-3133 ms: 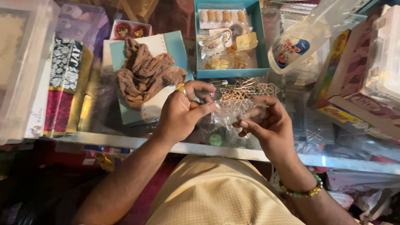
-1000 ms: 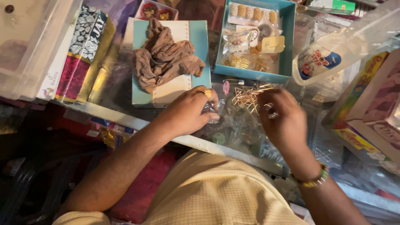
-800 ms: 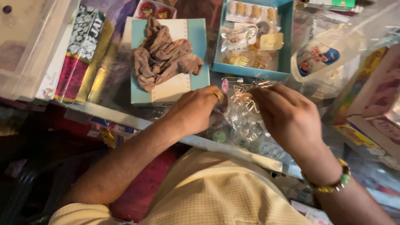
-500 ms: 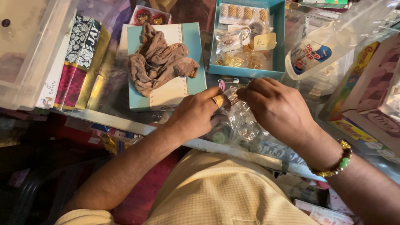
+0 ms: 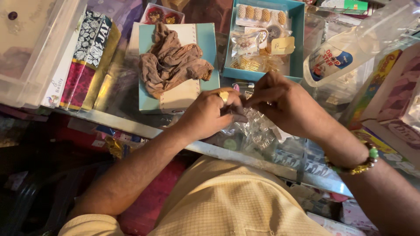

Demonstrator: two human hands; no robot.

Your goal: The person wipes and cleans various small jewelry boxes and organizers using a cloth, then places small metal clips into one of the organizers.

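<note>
My left hand [image 5: 209, 114], with a gold ring, pinches the top of a small clear plastic bag [image 5: 256, 131] over the glass counter [image 5: 131, 124]. My right hand [image 5: 286, 107], with a beaded bracelet at the wrist, meets it at the bag's mouth, fingers closed together. The rose-gold clips seen before are hidden under my right hand; whether it holds any I cannot tell. A safety pin [image 5: 243, 85] lies just beyond my fingers.
A teal box [image 5: 210, 43] with brown fabric [image 5: 173, 63] on it lies behind my left hand. An open teal tray [image 5: 299, 39] holds hair accessories. A clear plastic bottle [image 5: 345, 52] lies at right, boxes at far right, packets and a clear bin at left.
My right hand reached to the pile of clips, then came back to the bag's mouth by my left hand. The clips are now covered by my hands.
</note>
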